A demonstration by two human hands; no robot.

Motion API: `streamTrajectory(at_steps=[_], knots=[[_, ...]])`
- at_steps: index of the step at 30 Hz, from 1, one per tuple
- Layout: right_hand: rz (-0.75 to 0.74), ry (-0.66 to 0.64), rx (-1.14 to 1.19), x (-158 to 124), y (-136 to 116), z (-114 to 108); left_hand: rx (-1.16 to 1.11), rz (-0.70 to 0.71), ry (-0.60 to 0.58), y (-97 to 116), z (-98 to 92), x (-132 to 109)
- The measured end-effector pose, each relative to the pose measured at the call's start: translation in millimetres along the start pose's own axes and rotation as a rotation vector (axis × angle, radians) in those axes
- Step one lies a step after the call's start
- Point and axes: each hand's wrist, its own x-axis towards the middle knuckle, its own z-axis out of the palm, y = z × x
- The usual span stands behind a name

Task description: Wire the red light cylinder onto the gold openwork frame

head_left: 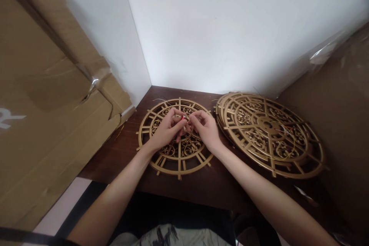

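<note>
Both hands meet over the middle of a round gold openwork clock-like frame point(179, 172) lying flat on the dark wooden table. My left hand point(170, 126) is closed in a pinch on a small red piece point(183, 118), too small to name. Close beside it, my right hand point(203, 126) also pinches, thumb against fingertips; what it holds, if anything, is too small to make out. Scrollwork fills the frame's inner ring, and the hands cover its centre. A thin pale wire point(165, 100) sticks out past the frame's far edge.
To the right stands a stack of similar gold frames point(272, 150), with thin yellow and red wires on top. Large cardboard boxes rise at the left point(57, 123) and right point(343, 103). A white wall point(225, 34) closes off the back of the dark table point(115, 157).
</note>
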Motion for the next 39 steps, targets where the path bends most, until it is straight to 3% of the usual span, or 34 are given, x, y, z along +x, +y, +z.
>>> streamTrajectory(at_steps=[39], knots=[[0.013,-0.027,-0.113,-2,-6,1,0.017,-0.014,0.016,6,0.9,-2]])
